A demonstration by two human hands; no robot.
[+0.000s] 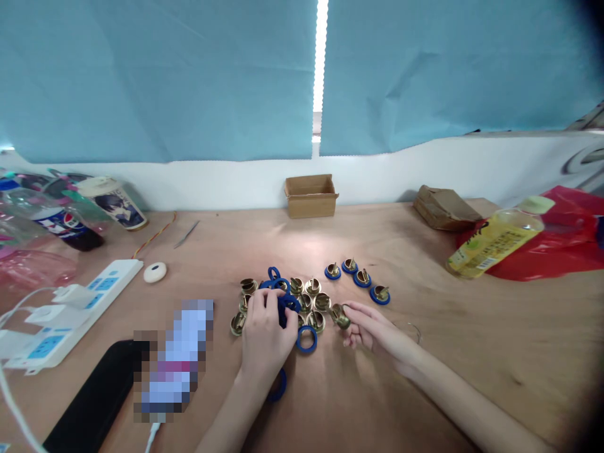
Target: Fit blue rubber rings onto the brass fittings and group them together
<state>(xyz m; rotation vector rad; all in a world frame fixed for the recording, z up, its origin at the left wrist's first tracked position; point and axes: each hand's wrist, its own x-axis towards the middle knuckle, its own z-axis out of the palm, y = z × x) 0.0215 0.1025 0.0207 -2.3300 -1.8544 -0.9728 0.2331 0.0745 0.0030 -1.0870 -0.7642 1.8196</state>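
My left hand is over a heap of blue rings, its fingers and thumb bent round one of them. Its fingertips are partly hidden. Between the thumb and fingers of my right hand is a round, brass-coloured cup-shaped piece, held tilted. Several similar brass pieces stand close together around the heap. A loose blue ring lies in front of them, and another blue ring is partly covered by my left forearm. Farther right, several brass pieces sit in blue rings.
At the back stands an open cardboard box. A yellow drink bottle leans on a red bag at right, beside a brown paper package. At left are a power strip, a phone, a black case and a cola bottle.
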